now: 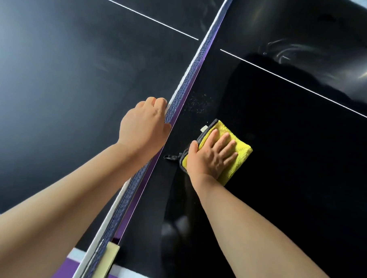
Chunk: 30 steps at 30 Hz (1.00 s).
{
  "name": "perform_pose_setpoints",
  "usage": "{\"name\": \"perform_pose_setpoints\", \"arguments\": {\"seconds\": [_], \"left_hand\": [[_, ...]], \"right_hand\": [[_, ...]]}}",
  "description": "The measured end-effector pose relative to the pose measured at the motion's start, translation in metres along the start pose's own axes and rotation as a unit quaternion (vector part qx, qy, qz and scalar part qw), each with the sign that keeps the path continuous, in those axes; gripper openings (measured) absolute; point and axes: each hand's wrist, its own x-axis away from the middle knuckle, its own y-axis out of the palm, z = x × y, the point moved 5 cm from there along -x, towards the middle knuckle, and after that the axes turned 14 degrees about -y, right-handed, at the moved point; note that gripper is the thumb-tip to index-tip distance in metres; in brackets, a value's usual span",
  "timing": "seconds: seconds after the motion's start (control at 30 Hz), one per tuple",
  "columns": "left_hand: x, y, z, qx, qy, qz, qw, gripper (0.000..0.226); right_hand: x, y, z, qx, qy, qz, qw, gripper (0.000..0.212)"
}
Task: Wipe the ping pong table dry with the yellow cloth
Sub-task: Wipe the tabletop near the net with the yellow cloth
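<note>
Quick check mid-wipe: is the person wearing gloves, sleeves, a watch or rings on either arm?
No. The left hand and right hand are bare, without gloves; no rings show. The left forearm and right forearm are uncovered to the frame edge: no sleeve, watch or band visible.

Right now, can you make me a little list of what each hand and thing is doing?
table: dark, with white lines
net: blue, runs across the table
cloth: yellow, folded, lying just right of the net
right hand: presses flat on the cloth
left hand: grips the net's top edge
droplets: small specks beyond the cloth, near the net
</note>
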Motion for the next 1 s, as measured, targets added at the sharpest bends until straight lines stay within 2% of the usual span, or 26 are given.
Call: {"name": "perform_pose_setpoints", "arguments": {"seconds": [0.37, 0.5, 0.77, 1.0], "left_hand": [[-0.115, 0.016, 0.056, 0.002, 0.0, 0.004, 1.0, 0.04], [-0.144, 0.025, 0.066, 0.001, 0.003, 0.008, 1.0, 0.042], [-0.16, 0.033, 0.057, 0.017, -0.006, 0.016, 1.0, 0.044], [-0.141, 0.031, 0.048, 0.01, -0.009, -0.011, 1.0, 0.043]], "right_hand": [[-0.195, -0.038, 0.011, -0.004, 0.042, 0.035, 0.998, 0.079], [-0.259, -0.049, 0.013, -0.002, 0.027, 0.038, 0.999, 0.079], [-0.339, -0.066, 0.004, 0.025, -0.114, 0.027, 0.993, 0.066], [-0.304, -0.061, 0.0, 0.083, -0.292, -0.014, 0.953, 0.067]]}}
